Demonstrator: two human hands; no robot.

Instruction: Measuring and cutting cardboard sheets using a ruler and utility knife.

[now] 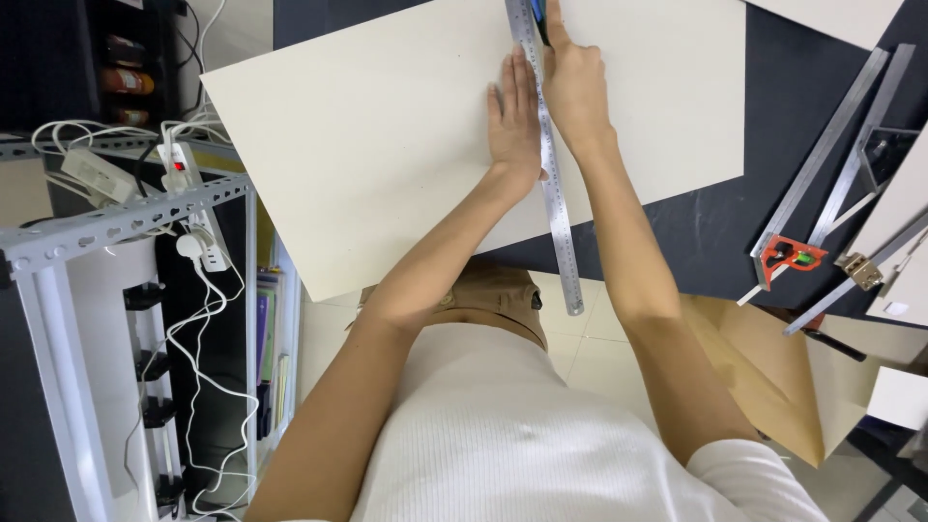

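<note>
A metal ruler [549,155] is pinned flat by the left hand [514,121] on a pale board [387,135] on the dark worktop [715,222] while a blue-handled cutter [538,14] is gripped by the right hand [572,82] against its edge, a mid-cut step judged to call next for a steady draw along the ruler.

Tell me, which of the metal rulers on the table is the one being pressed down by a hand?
The long steel ruler across the pale board, under the left hand. The other rulers lie untouched at right on the dark table.
</note>
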